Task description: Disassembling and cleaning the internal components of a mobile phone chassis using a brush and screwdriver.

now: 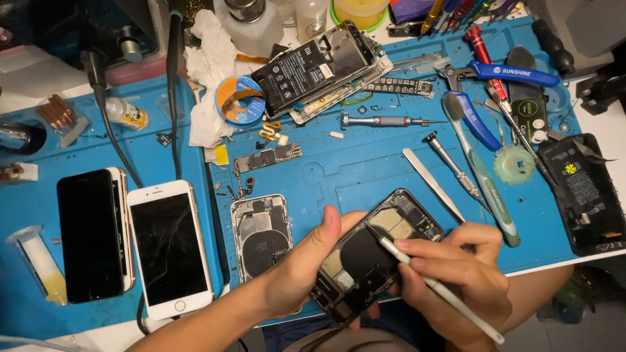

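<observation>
Left hand (pixel 306 264) gripping an opened phone housing (pixel 375 251) near the blue mat's (pixel 365 163) near edge, right hand (pixel 456 274) pinching a white-handled tool (pixel 433 287), tip touching the housing's inside, white-fronted phone (pixel 169 248) lying far left

Lower edge of opened phone housing (pixel 375 254) behind left hand (pixel 306 264).

Opened black phone housing (pixel 375 254), back side up, internals exposed, tilted diagonally above the worktop's near edge. Slim white tool (pixel 437 287) lay slantwise, dark tip resting on the housing's interior.
</observation>
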